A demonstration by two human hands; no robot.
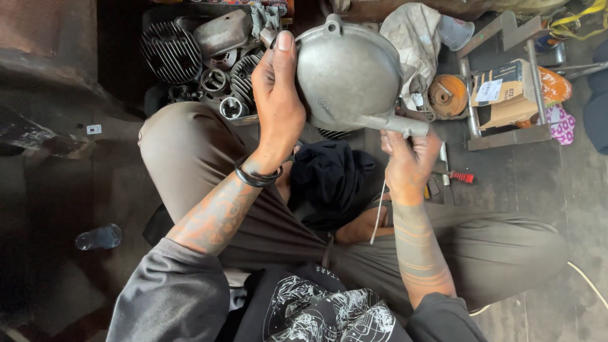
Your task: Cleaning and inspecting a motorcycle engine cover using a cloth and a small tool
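I sit cross-legged on the floor and hold up a round, domed grey metal engine cover [347, 73]. My left hand [277, 95] grips its left rim, thumb up along the edge. My right hand [408, 158] grips the tubular stub at the cover's lower right. A thin pale wire or strip hangs down from my right hand. A black cloth [329, 180] lies in my lap below the cover.
Finned engine cylinders and other metal parts [202, 60] are piled at the top left. A dirty rag [415, 41], an orange round part [448, 95], a cardboard box [503, 95] in a metal frame and a red-handled tool [461, 177] lie to the right. A plastic bottle [99, 237] lies at left.
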